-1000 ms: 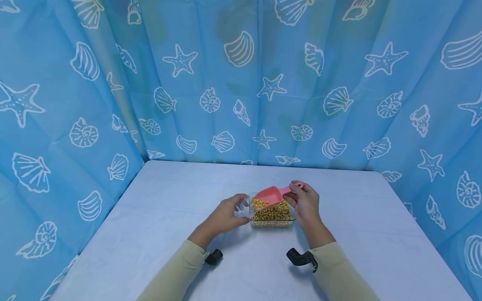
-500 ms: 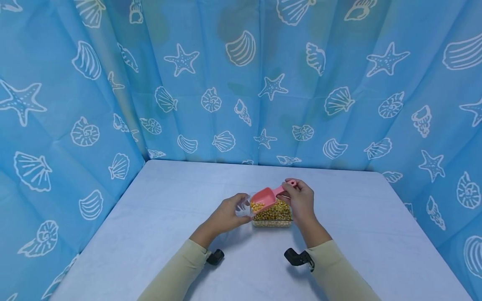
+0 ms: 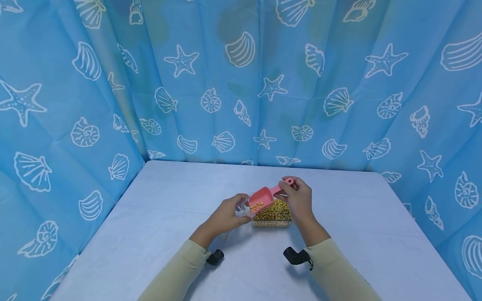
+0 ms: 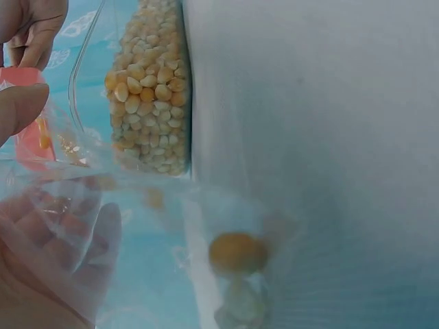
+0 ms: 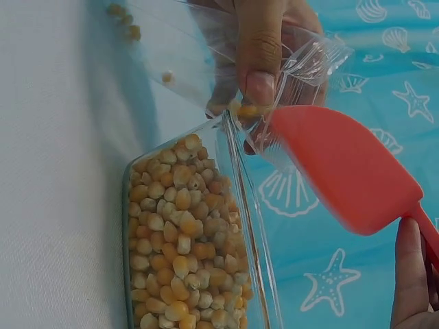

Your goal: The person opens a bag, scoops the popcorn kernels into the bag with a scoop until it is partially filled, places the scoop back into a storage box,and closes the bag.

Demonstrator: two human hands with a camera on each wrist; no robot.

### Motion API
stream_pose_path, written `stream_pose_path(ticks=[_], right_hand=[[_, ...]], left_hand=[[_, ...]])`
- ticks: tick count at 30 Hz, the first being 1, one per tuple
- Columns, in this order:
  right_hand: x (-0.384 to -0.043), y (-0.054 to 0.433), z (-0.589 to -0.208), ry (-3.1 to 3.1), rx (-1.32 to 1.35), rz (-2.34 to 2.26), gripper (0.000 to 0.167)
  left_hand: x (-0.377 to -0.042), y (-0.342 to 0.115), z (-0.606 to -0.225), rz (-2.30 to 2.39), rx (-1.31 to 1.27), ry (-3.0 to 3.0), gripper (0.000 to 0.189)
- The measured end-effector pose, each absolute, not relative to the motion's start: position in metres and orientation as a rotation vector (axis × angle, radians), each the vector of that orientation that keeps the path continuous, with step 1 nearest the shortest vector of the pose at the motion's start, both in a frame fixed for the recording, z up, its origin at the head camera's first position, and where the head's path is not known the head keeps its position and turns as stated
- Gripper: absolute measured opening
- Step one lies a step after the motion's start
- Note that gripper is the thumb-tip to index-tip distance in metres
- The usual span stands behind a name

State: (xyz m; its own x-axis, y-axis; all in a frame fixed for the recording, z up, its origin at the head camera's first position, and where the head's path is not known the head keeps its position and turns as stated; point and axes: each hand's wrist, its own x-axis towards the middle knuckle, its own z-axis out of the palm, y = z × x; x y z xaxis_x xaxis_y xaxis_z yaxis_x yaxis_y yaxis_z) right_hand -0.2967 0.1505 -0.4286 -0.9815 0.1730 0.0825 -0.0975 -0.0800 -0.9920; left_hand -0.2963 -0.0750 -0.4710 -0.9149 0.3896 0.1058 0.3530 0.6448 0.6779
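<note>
My right hand (image 3: pixel 300 202) pinches the scoop (image 3: pixel 262 196), my left hand (image 3: pixel 225 215) the bag (image 3: pixel 242 210); if that sags (limp plastic), kernels (image 3: pixel 257 206) could spill onto the near surface (image 3: pixel 256 271).

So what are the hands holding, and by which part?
Right hand: the pink plastic scoop, by its handle. Left hand: the clear plastic bag, near its mouth.

Fingers (image 5: pixel 409 271): bare. Behind them, a plain pale-khaki cloth left sleeve (image 3: pixel 177 271) and matching right sleeve (image 3: pixel 339 271), both long. At the cuffs, nearer the fingers: a stubby black left wrist camera (image 3: pixel 215 257); a black, elbow-shaped right wrist camera (image 3: pixel 295 256).
</note>
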Motion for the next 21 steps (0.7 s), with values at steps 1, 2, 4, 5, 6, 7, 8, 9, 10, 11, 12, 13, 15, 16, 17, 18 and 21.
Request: stream_pose_path(ticks=[1, 2, 4, 5, 6, 7, 8, 9, 10, 11, 12, 13, 15, 16, 17, 18, 21], right_hand=[[-0.297, 0.15, -0.428, -1.999, -0.08, 2.177, 0.033], [-0.296, 0.15, -0.428, -2.001, -0.074, 2.173, 0.032], [-0.296, 0.15, -0.427, -2.002, -0.059, 2.164, 0.03], [-0.296, 0.15, -0.426, -2.004, -0.049, 2.158, 0.029], [-0.296, 0.15, -0.425, -2.006, -0.04, 2.151, 0.029], [-0.295, 0.15, -0.425, -2.01, -0.029, 2.141, 0.028], [-0.295, 0.149, -0.424, -2.012, -0.018, 2.131, 0.028], [-0.294, 0.149, -0.423, -2.015, -0.006, 2.12, 0.028], [-0.294, 0.149, -0.421, -2.017, 0.007, 2.109, 0.027], [-0.293, 0.149, -0.42, -2.024, 0.018, 2.095, 0.027], [-0.292, 0.148, -0.419, -2.032, 0.027, 2.08, 0.027], [-0.292, 0.148, -0.418, -2.04, 0.037, 2.064, 0.027], [-0.291, 0.147, -0.417, -2.051, 0.052, 2.041, 0.027], [-0.291, 0.147, -0.416, -2.056, 0.055, 2.033, 0.027], [-0.291, 0.147, -0.416, -2.062, 0.056, 2.025, 0.027], [-0.291, 0.147, -0.416, -2.063, 0.059, 2.023, 0.027], [-0.29, 0.147, -0.416, -2.058, 0.054, 2.018, 0.027]], left_hand=[[-0.296, -0.075, -0.471, 1.138, 0.635, 2.803, 0.067], [-0.297, -0.075, -0.471, 1.138, 0.637, 2.801, 0.067], [-0.297, -0.075, -0.471, 1.138, 0.64, 2.8, 0.067], [-0.296, -0.075, -0.471, 1.138, 0.643, 2.799, 0.067], [-0.296, -0.075, -0.471, 1.139, 0.643, 2.799, 0.066], [-0.296, -0.075, -0.47, 1.14, 0.643, 2.8, 0.066], [-0.296, -0.075, -0.47, 1.142, 0.645, 2.797, 0.066], [-0.295, -0.075, -0.47, 1.143, 0.643, 2.797, 0.066], [-0.295, -0.075, -0.47, 1.145, 0.641, 2.797, 0.066], [-0.295, -0.075, -0.469, 1.146, 0.639, 2.798, 0.067], [-0.295, -0.075, -0.469, 1.148, 0.64, 2.797, 0.067], [-0.295, -0.075, -0.469, 1.148, 0.644, 2.796, 0.067], [-0.295, -0.075, -0.469, 1.149, 0.65, 2.799, 0.068], [-0.295, -0.075, -0.469, 1.15, 0.656, 2.8, 0.068], [-0.295, -0.075, -0.469, 1.149, 0.663, 2.803, 0.068], [-0.295, -0.075, -0.47, 1.149, 0.669, 2.805, 0.068], [-0.296, -0.074, -0.471, 1.147, 0.687, 2.811, 0.068]])
